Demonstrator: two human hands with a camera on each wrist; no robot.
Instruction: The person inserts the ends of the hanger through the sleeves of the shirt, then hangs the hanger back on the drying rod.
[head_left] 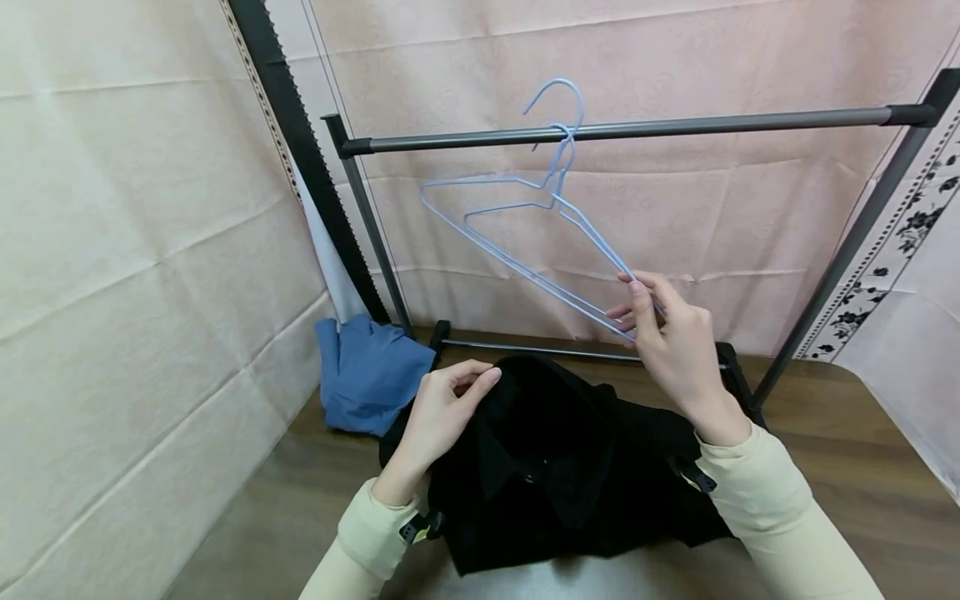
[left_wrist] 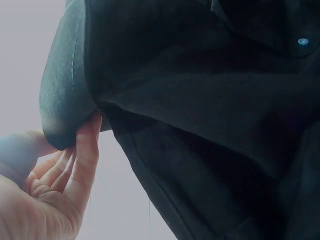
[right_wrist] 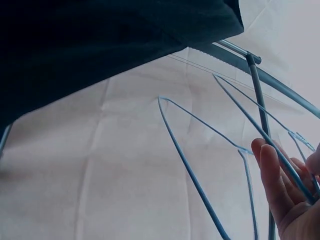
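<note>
A black collared shirt [head_left: 547, 492] lies bunched on the wooden surface, its collar opening facing upward. My left hand [head_left: 446, 412] pinches the edge of its collar between thumb and fingers; in the left wrist view the folded collar [left_wrist: 65, 95] rises above the fingertips. Farther up, my right hand [head_left: 671, 342] grips the lower right corner of a light blue wire hanger [head_left: 581, 104], whose hook stands above the rail. A second blue wire hanger [head_left: 558, 125] overlaps it, hooked at the rail. In the right wrist view, one hanger's wire crosses the right fingers [right_wrist: 272, 170].
The dark rail [head_left: 712, 125] of a clothes rack spans the back between two slanted posts. A crumpled blue cloth [head_left: 371, 379] rests left of the shirt. Pale curtains [head_left: 172, 208] enclose the left and back; the wooden surface [head_left: 847, 433] extends on the right.
</note>
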